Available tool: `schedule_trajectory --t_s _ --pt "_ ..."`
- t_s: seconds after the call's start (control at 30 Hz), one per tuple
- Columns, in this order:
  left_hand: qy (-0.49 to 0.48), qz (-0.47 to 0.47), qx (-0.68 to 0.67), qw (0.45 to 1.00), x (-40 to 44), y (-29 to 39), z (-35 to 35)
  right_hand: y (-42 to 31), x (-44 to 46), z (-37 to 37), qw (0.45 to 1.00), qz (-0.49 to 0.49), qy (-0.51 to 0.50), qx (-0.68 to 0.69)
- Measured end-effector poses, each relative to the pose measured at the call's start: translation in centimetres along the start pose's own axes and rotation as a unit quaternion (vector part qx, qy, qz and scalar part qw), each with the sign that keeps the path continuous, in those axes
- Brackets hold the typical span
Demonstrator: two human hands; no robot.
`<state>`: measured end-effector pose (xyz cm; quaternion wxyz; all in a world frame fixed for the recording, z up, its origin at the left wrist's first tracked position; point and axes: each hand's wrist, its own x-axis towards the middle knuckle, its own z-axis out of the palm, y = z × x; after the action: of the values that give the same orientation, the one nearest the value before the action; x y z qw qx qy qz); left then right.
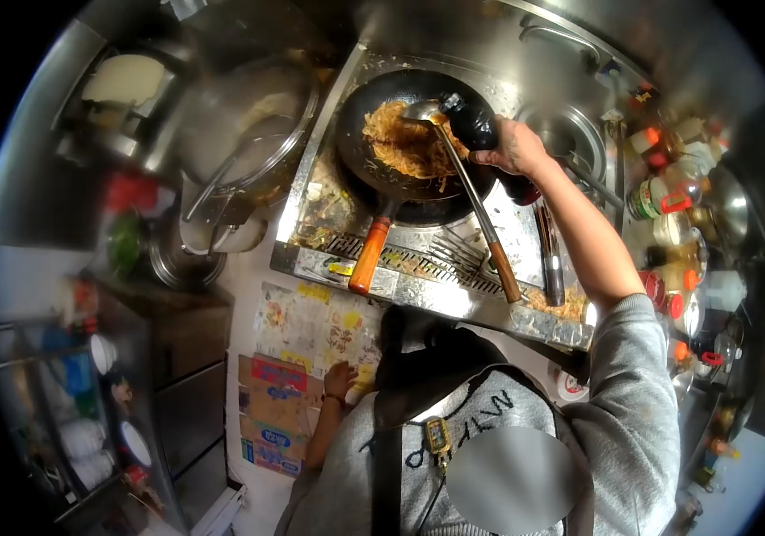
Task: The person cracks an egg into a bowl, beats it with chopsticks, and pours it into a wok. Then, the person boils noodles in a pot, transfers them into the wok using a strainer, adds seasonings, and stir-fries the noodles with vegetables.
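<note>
My right hand (517, 147) is wrapped round a dark bottle (474, 125), tipped over the right side of a black wok (360, 116). Browned, shredded food (405, 147) lies in the wok. A metal ladle (465, 174) rests with its bowl in the food, its wooden handle end reaching past the stove's front edge. The wok's wooden handle (369, 257) points toward me, with no hand on it. Low at my side, away from the stove, hangs my left hand (340, 379); its fingers are small and partly in shadow, and nothing shows in them.
Several bottles and jars (668, 196) with red and orange caps line the right side. A large metal pot (289, 147) stands left of the stove. Flattened cardboard (275, 415) lies on the floor. A shelf at lower left holds bowls (88, 439).
</note>
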<state>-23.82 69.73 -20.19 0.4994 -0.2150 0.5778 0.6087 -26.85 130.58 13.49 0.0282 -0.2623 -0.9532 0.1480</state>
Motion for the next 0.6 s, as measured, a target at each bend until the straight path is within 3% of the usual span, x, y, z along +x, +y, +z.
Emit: schedule_trajectory --t_s 0.03,0.1,0.17,0.3,0.43,0.53,0.57,0.6 --pt "0.010 -0.022 0.006 1.000 -0.3 -1.3 -1.4 0.7 -0.3 0.0 0.998 -0.023 0.029 0.048" --pt "0.064 -0.032 0.228 0.971 -2.5 -2.4 -2.4 -0.7 -2.4 -2.2 0.979 -0.022 0.041 0.197" --pt "0.072 -0.032 0.325 0.943 -3.5 -2.7 -3.1 -0.7 -4.4 -2.7 0.928 -0.027 0.058 0.367" --pt "0.054 -0.027 0.339 0.939 -2.8 -0.6 -1.7 1.2 -9.3 -3.8 0.881 -0.028 0.140 0.451" --pt "0.033 0.005 0.237 0.971 -1.4 4.4 3.3 7.1 -13.5 -4.3 0.890 0.061 0.244 0.381" --pt "0.003 0.066 0.192 0.979 -1.4 8.0 8.4 15.0 -16.6 -3.4 0.907 0.206 0.309 0.197" --pt "0.000 0.092 0.180 0.979 -1.6 8.8 9.6 13.2 -17.7 -5.9 0.878 0.240 0.321 0.262" --pt "-0.001 0.116 0.174 0.978 -1.8 9.0 10.7 14.6 -17.7 -6.0 0.879 0.299 0.330 0.174"
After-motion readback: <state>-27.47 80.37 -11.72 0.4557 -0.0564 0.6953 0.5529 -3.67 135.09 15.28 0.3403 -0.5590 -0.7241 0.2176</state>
